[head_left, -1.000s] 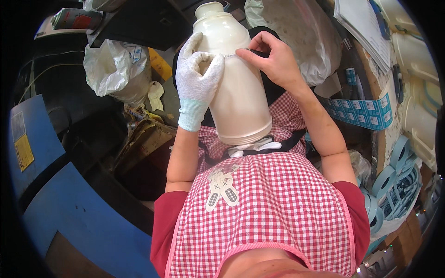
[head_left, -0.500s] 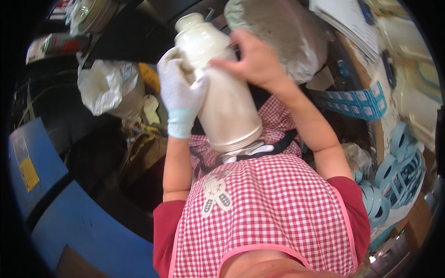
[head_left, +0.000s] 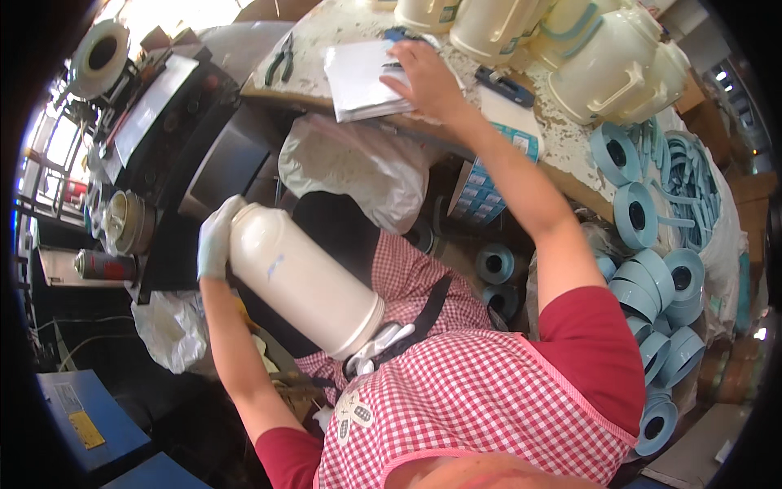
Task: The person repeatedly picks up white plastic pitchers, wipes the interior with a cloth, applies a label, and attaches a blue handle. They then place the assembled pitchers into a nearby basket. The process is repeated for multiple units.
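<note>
Left hand [head_left: 216, 240], gloved, is holding the cream canister [head_left: 301, 281] by its top end. Palm is wrapping the shoulder; some fingertips are hiding behind it, so can't give you full finger positions.

Canister is lying slanted across my lap, ribbed base toward my waist, top toward upper left. A small blue mark [head_left: 275, 267] is showing on its side. White cloth [head_left: 383, 342] is sitting against the base end, beside the dark strap [head_left: 433, 310] on my checked apron [head_left: 472, 391].

Right hand [head_left: 423, 77], bare, is sitting over the paper stack [head_left: 358, 81] on the worn white table [head_left: 314, 57]. Fingers are staying half open, thumb apart. Can't tell if they're gripping anything: the dark bit at the fingertips is too small to read. A blue tool [head_left: 405, 34] is lying just beyond them.

Also on the table: pliers [head_left: 281, 63] are lying left of the paper, a long dark tool [head_left: 503, 87] is lying right of my hand, cream jugs [head_left: 611, 73] are standing farther right.

Blue label sheet [head_left: 481, 196] is hanging below the near edge. Light blue rolls [head_left: 639, 213] are piling up on my right. Plastic bag [head_left: 350, 167] is sitting between lap and table.
</note>
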Motion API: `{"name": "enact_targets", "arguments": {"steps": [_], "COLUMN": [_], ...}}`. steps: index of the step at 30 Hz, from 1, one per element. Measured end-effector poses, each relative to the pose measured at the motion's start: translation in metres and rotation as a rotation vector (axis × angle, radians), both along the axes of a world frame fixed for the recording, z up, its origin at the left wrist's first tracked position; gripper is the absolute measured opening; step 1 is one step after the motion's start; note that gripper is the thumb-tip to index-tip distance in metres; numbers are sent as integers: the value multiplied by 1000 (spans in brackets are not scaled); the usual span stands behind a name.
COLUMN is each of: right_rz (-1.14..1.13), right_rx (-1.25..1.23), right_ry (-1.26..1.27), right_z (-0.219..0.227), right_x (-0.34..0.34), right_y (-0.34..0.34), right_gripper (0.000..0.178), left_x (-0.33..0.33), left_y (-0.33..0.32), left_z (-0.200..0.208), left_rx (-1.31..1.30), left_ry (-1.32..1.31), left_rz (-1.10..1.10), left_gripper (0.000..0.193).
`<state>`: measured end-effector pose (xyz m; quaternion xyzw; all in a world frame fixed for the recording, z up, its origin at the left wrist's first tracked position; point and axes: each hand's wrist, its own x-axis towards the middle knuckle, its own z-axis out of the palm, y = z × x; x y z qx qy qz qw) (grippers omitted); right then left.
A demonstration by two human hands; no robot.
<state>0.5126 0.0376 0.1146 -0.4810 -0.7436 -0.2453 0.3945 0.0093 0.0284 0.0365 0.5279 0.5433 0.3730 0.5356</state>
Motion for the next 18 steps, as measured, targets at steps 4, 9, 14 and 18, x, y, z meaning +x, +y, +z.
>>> {"name": "enact_targets", "arguments": {"steps": [4, 9, 14, 18], "right_rz": [219, 897, 795, 832], "right_rx": [-1255, -1313, -804, -726], "right_ry": [515, 1764, 1263, 676], "right_z": [2, -5, 91, 156], "right_x": [-69, -158, -222, -302], "right_y": [-123, -127, -46, 39], "right_gripper": [56, 54, 30, 49], "left_x": [0, 3, -95, -65], "left_y": [-111, -189, -241, -268], "left_z": [149, 206, 116, 66], "left_rx": [403, 952, -7, -128], "left_ry": [-367, -28, -407, -843], "left_rz": [228, 406, -14, -86], "left_gripper": [60, 64, 67, 90]}}
